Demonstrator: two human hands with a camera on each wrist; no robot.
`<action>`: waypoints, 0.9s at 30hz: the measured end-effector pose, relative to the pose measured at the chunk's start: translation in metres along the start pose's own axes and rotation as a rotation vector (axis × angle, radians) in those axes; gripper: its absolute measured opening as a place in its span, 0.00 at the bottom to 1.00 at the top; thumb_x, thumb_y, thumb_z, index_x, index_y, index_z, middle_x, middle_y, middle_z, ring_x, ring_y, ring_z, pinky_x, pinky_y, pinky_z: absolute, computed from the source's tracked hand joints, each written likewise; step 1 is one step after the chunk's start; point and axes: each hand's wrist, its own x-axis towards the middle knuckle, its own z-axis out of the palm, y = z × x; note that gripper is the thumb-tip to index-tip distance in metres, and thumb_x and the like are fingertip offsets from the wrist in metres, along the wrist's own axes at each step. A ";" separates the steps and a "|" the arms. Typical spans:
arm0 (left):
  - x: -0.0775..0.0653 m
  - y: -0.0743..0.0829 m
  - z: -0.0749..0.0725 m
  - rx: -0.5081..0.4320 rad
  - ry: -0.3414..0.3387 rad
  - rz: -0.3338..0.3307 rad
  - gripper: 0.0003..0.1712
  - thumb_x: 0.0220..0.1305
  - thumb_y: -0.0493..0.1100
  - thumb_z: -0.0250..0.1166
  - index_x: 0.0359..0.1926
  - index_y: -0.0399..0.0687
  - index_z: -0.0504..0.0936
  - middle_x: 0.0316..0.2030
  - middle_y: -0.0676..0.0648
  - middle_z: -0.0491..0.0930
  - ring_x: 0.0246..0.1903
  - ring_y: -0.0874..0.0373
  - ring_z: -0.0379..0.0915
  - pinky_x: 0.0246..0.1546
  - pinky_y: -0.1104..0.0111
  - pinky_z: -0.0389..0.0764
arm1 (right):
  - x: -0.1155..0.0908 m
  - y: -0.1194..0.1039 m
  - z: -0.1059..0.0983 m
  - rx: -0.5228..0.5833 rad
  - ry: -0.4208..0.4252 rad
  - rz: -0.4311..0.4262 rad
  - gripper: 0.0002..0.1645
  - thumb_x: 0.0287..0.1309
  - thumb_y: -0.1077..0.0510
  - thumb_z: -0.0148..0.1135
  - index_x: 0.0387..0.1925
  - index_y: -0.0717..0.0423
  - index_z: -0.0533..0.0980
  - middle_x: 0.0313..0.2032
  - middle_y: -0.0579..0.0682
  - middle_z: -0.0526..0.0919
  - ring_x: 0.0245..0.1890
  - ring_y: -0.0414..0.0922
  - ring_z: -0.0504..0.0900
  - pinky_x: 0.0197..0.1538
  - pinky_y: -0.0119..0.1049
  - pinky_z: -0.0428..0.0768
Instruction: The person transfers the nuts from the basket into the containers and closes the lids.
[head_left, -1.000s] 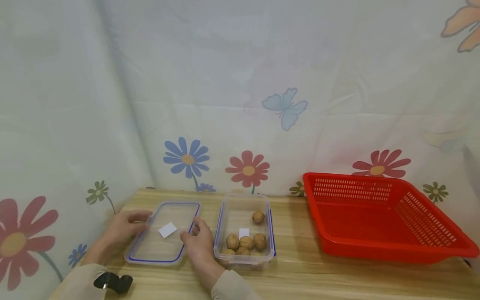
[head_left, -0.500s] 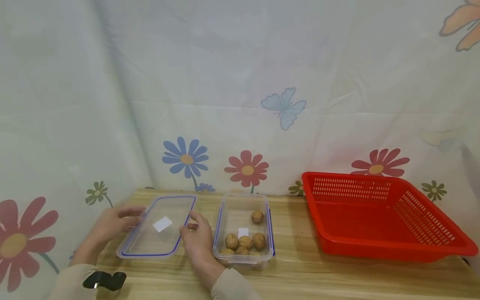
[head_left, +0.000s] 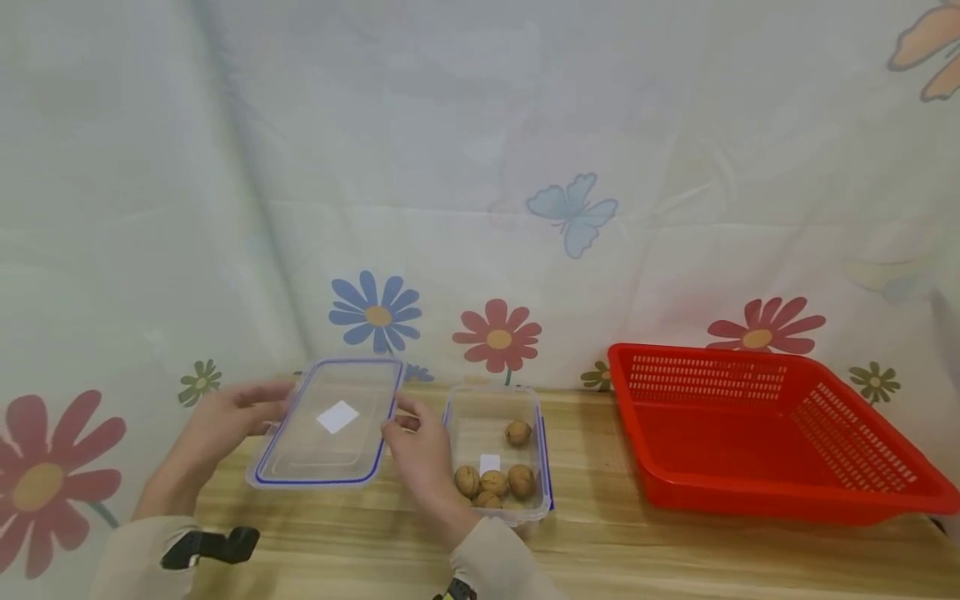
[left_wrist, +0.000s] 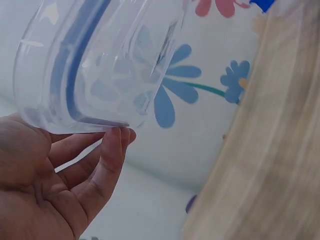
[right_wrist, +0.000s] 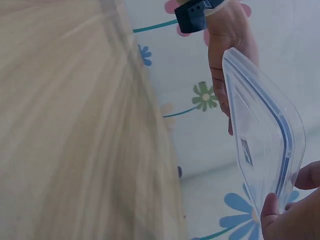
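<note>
A clear plastic container lid (head_left: 322,446) with a blue seal and a white label hangs tilted above the table. My left hand (head_left: 228,421) holds its left edge; in the left wrist view the fingers of that hand (left_wrist: 70,175) touch the rim. On the opposite side my right hand (head_left: 422,446) pinches the right edge, thumb and fingers on either side of the lid (right_wrist: 265,135) in the right wrist view. Just right of that hand stands the clear container (head_left: 495,400), with several walnuts (head_left: 521,481) inside, most at its near end. My right hand overlaps its left wall.
A red plastic basket (head_left: 765,496) with slotted walls stands on the right of the wooden table (head_left: 600,550). Behind the table hangs a white curtain (head_left: 450,167) printed with flowers and butterflies, and it also closes off the left side.
Both hands have raised the lid off the table, and it now sits higher and farther back in the head view. My right hand has moved up with it. The container and basket stay put.
</note>
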 end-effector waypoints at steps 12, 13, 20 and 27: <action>-0.003 0.052 0.019 -0.109 0.058 0.064 0.32 0.77 0.51 0.67 0.73 0.38 0.75 0.66 0.34 0.79 0.55 0.46 0.83 0.61 0.50 0.81 | 0.007 -0.022 -0.048 -0.108 -0.056 -0.020 0.27 0.69 0.62 0.67 0.67 0.59 0.79 0.59 0.55 0.84 0.56 0.51 0.83 0.56 0.46 0.86; -0.004 0.057 0.022 -0.120 0.059 0.068 0.32 0.77 0.50 0.67 0.73 0.38 0.75 0.66 0.34 0.79 0.54 0.45 0.84 0.62 0.47 0.79 | 0.008 -0.023 -0.053 -0.114 -0.060 -0.031 0.26 0.69 0.62 0.66 0.67 0.60 0.78 0.59 0.56 0.84 0.57 0.53 0.83 0.57 0.47 0.86; -0.001 0.080 0.048 -0.152 0.072 0.070 0.30 0.75 0.46 0.67 0.72 0.40 0.77 0.64 0.34 0.80 0.54 0.43 0.84 0.58 0.52 0.83 | 0.011 -0.034 -0.087 -0.174 -0.072 -0.104 0.27 0.69 0.63 0.65 0.68 0.63 0.77 0.63 0.60 0.82 0.57 0.57 0.84 0.59 0.49 0.86; 0.006 0.097 0.074 -0.216 0.084 0.099 0.28 0.73 0.42 0.69 0.70 0.39 0.79 0.61 0.34 0.82 0.51 0.43 0.85 0.54 0.55 0.87 | 0.014 -0.044 -0.118 -0.198 -0.065 -0.097 0.26 0.70 0.65 0.65 0.68 0.63 0.77 0.63 0.59 0.82 0.57 0.55 0.82 0.58 0.45 0.86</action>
